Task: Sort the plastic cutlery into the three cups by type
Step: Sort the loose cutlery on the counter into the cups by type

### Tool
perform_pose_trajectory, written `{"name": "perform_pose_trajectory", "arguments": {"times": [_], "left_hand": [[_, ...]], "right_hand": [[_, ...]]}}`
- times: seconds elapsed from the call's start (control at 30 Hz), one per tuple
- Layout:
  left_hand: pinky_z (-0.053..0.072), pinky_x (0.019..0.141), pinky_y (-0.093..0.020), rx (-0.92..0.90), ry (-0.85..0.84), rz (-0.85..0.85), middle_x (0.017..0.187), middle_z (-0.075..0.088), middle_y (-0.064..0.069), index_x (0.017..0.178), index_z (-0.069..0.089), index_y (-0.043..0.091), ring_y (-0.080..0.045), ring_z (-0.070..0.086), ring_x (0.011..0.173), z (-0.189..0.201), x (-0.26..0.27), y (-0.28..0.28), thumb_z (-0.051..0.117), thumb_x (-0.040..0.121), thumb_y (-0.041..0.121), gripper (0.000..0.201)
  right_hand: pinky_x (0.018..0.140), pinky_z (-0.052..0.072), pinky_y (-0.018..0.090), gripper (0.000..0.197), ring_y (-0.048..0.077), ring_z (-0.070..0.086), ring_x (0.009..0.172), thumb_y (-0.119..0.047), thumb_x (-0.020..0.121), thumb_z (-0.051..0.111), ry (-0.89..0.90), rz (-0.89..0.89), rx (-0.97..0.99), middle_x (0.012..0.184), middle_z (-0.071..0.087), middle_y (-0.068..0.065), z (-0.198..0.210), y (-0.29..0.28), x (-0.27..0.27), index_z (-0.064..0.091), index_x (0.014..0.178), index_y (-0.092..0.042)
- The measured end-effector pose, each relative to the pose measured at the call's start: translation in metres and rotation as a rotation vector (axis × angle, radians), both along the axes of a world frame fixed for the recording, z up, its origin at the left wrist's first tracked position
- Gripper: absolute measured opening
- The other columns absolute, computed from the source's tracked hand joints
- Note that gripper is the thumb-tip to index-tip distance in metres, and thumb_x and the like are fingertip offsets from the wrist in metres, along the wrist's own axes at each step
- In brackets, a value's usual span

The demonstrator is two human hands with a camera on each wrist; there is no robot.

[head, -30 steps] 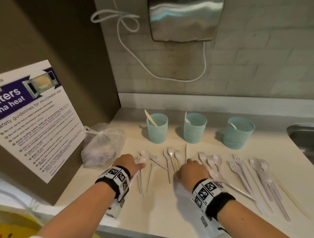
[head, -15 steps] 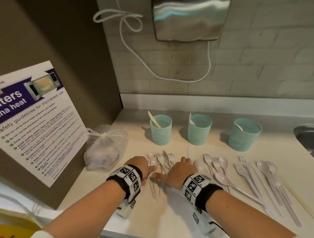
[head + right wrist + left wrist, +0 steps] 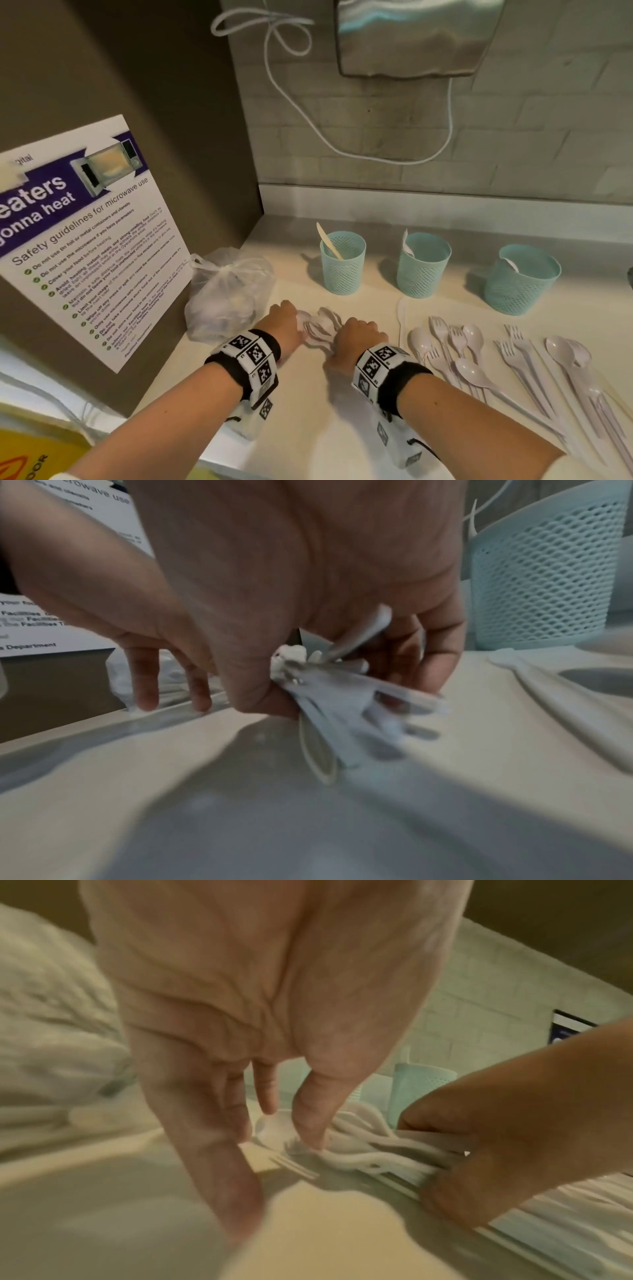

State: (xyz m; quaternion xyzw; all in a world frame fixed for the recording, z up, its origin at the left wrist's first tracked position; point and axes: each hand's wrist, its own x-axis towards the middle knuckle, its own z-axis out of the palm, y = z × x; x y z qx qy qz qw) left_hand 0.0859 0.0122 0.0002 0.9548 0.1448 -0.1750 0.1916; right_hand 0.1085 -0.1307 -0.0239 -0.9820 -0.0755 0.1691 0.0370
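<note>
Three teal mesh cups stand in a row at the back: left cup (image 3: pixel 342 262), middle cup (image 3: pixel 423 265), right cup (image 3: pixel 522 279), each with one piece of cutlery in it. In front of the left cup lies a gathered bunch of white plastic cutlery (image 3: pixel 320 327). My right hand (image 3: pixel 356 337) grips the bunch by its handles (image 3: pixel 346 696), thumb and curled fingers round them. My left hand (image 3: pixel 289 320) is beside the bunch's heads, fingers straight and pointing down, its fingertips (image 3: pixel 310 1137) touching them. One fork (image 3: pixel 294 1167) lies loose under the left hand.
More white forks and spoons (image 3: pixel 479 356) lie spread on the counter (image 3: pixel 308 428) to the right. A tied plastic bag (image 3: pixel 226 294) sits close to my left hand against a brown wall with a poster (image 3: pixel 89 240). A white knife (image 3: pixel 402 318) lies near the middle cup.
Both hands came together and swept the spread-out pieces on the left into one bunch. My right hand closed round the handles; the left hand moved in beside the heads.
</note>
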Motion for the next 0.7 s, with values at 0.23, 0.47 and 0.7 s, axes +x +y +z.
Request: {"name": "perform_pose_trajectory", "arguments": {"times": [0.23,0.47,0.7], "left_hand": [[0.048,0.092,-0.036,-0.134,-0.025,-0.113,0.113,0.064,-0.009,0.113,0.059,0.018,-0.026,0.061,0.105,-0.006,0.004,-0.002,0.068,0.073,0.036,0.045],[0.05,0.085,-0.023,-0.31,-0.179,-0.094,0.106,0.069,-0.001,0.108,0.068,0.016,-0.014,0.065,0.095,-0.012,-0.001,0.01,0.078,0.069,0.041,0.048],[0.051,0.06,-0.02,-0.492,-0.21,0.068,0.119,0.049,0.001,0.125,0.044,0.014,-0.011,0.058,0.091,-0.011,-0.012,0.011,0.071,0.08,0.042,0.059]], "right_hand": [[0.082,0.051,0.034,0.038,0.027,0.059,0.101,-0.042,0.076,0.061,0.083,0.1,0.02,0.104,0.065,0.005,-0.014,0.009,0.011,0.063,0.104,-0.016],[0.083,0.05,0.034,0.036,0.028,0.061,0.107,-0.032,0.083,0.064,0.067,-0.035,0.124,0.11,0.064,0.007,-0.012,0.011,0.017,0.054,0.109,-0.009],[0.072,0.051,0.028,0.023,0.025,0.066,0.087,-0.029,0.073,0.071,0.092,0.09,0.128,0.085,0.066,0.003,0.002,0.0,0.022,0.064,0.088,-0.012]]}}
